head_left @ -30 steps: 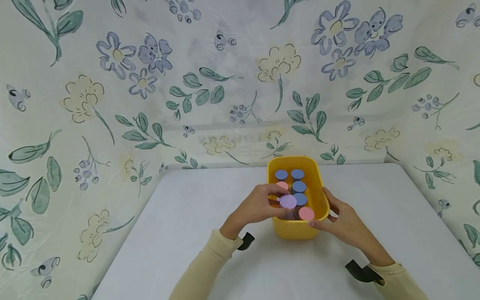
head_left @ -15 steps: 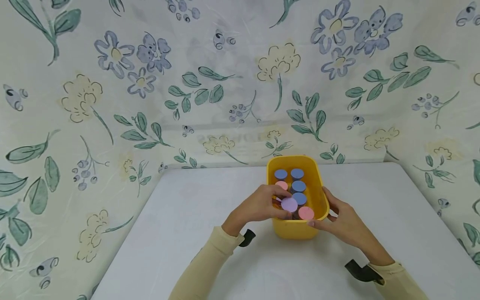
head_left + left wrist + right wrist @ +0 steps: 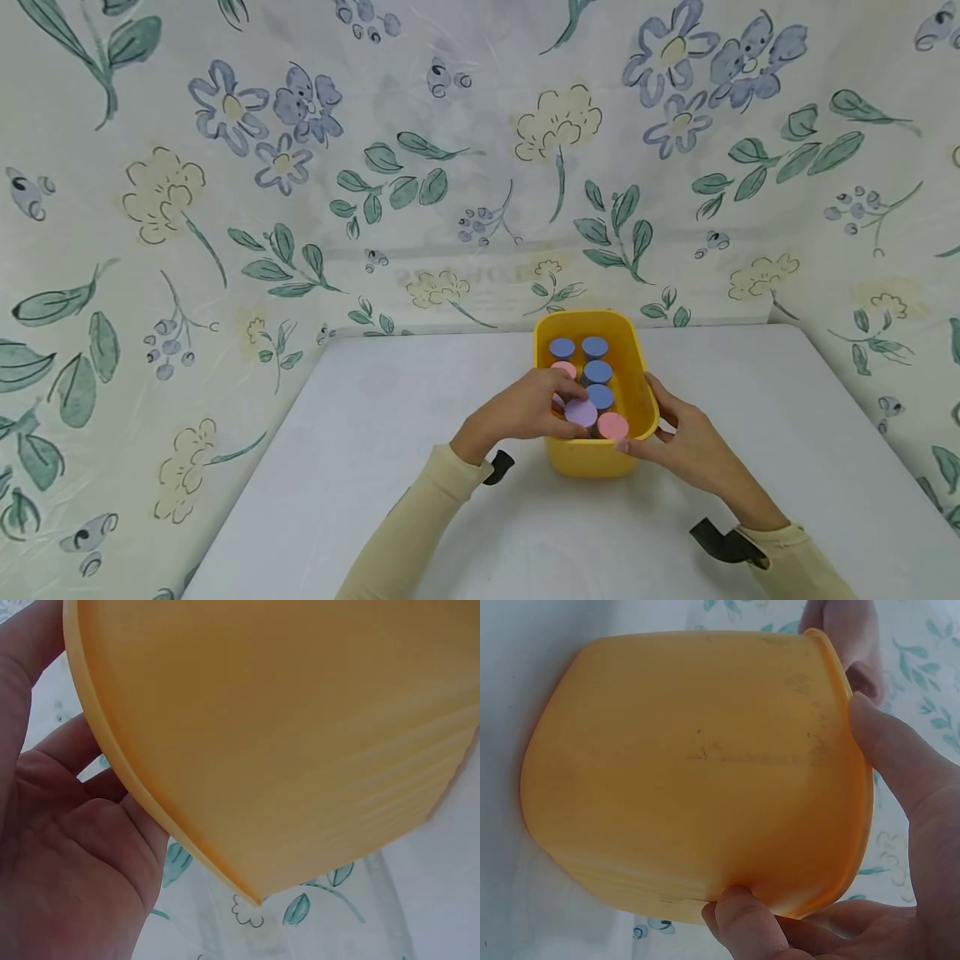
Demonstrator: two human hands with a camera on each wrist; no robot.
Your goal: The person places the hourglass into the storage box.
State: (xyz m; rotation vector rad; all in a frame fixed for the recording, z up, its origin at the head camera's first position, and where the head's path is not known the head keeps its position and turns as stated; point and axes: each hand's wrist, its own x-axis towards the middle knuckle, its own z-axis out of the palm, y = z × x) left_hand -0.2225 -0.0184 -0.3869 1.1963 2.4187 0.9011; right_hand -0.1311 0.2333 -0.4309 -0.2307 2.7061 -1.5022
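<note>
A yellow plastic bin (image 3: 592,460) stands on the table, holding small jars with coloured lids. My left hand (image 3: 519,408) reaches over its left rim and pinches a purple-lidded jar (image 3: 581,413) between thumb and fingers, down among the others at the near end. Beside it sit a pink-lidded jar (image 3: 612,427) and a blue-lidded jar (image 3: 599,397). My right hand (image 3: 693,448) grips the bin's near right corner, thumb at the rim and fingers along the outer wall. In the left wrist view the bin wall (image 3: 285,750) hides the fingertips and the jar.
More blue-lidded jars (image 3: 595,347) stand toward the bin's far end, with another pink lid (image 3: 564,368) at the left wall. The white table (image 3: 405,400) lies around the bin. Behind it hangs a floral cloth (image 3: 465,167).
My left hand has lowered the purple-lidded jar and shifted it slightly right and nearer, beside the near pink lid. My right hand and the bin stay in place.
</note>
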